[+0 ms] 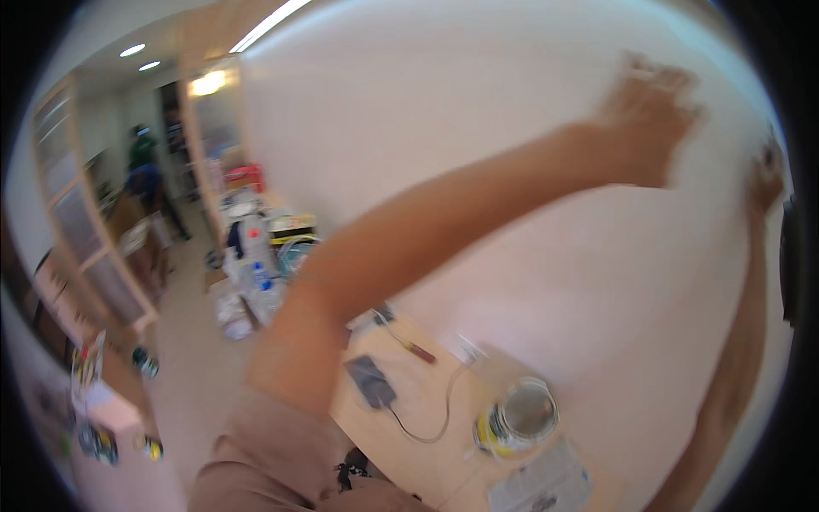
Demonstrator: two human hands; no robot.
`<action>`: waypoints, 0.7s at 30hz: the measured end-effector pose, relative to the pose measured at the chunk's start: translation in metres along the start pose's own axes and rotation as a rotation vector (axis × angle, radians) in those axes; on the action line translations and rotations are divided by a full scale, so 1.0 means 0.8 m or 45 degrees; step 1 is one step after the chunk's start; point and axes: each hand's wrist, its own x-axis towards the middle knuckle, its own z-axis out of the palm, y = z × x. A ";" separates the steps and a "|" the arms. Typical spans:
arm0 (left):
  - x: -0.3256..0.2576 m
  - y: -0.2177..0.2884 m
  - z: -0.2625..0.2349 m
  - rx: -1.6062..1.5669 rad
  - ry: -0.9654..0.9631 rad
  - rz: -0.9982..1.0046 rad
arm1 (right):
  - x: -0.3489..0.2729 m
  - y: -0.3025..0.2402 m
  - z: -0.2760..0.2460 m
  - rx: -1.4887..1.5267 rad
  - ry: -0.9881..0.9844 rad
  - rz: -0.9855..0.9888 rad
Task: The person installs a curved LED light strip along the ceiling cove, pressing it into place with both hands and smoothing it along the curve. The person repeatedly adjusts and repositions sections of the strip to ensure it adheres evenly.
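Observation:
My left arm stretches up across a pale wall (478, 119). At its end, my left hand (653, 124) is raised in front of the wall, its fingers smeared by motion. I cannot tell whether it touches the wall or holds anything. At the far right rim, my right hand (768, 179) is also lifted close to the wall. Its fingers look curled around a small dark thing, too blurred to name. Below the hands, an open paint can (529, 410) with a yellow label stands on a light wooden tabletop (444, 478).
On the tabletop lie a dark grey device (371, 381) with a cable, a screwdriver (420, 352) and a printed sheet (542, 482). Bottles and boxes (260, 247) crowd the wall's left end. Two people (143, 175) are in the far room. Cartons (111, 401) and cans lie at lower left.

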 end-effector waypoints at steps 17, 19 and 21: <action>-0.381 0.173 -0.231 -1.782 -0.402 -1.490 | -0.267 -0.575 -0.413 1.596 -1.924 1.665; -0.413 0.181 -0.229 -1.840 -0.353 -1.383 | -0.267 -0.601 -0.429 1.508 -2.011 1.622; -0.425 0.188 -0.236 -1.912 -0.217 -1.536 | -0.278 -0.623 -0.448 1.416 -1.799 1.683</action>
